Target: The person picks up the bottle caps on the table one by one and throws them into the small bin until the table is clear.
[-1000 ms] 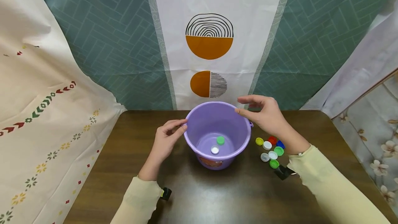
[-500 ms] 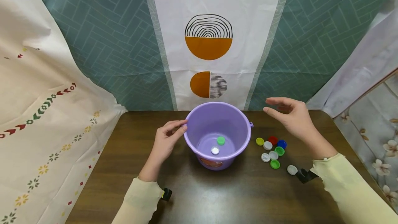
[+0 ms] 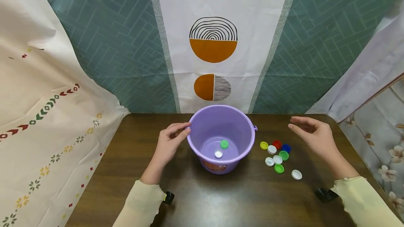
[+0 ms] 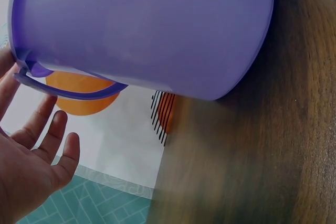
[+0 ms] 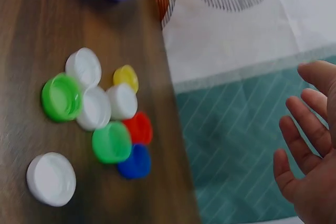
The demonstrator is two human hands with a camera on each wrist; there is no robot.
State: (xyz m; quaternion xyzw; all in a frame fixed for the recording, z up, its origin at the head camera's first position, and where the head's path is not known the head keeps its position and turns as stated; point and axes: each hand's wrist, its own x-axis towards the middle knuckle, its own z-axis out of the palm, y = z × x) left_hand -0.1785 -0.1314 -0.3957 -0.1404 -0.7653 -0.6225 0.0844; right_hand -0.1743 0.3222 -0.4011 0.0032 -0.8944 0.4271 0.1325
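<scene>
While the fingers of the right hand (image 3: pixel 318 137) are curving loosely, standing apart from the thumb and holding nothing, that hand is moving away from the purple bucket (image 3: pixel 221 120); it is no longer hanging by the right rim, but over the right side of the tabletop (image 3: pixel 202 206). The left hand (image 3: pixel 168 145) is staying put, its thumb and fingers pinching the bucket's left rim. The bucket is standing upright, with a green cap (image 3: pixel 224 144) and a white cap (image 3: pixel 218 154) lying inside, as a second ago. To its right, a loose cluster is lying: a yellow cap (image 3: pixel 263 145), a red cap (image 3: pixel 277 145), a blue cap (image 3: pixel 286 148), two more green caps (image 3: pixel 284 155) and three pale caps (image 3: pixel 272 149). Nearer the person, a lone white cap (image 3: pixel 296 174) is now showing fully, the wrist no longer covering it. This shift seems to be leaving the right hand free, with most caps sitting outside the bucket.
</scene>
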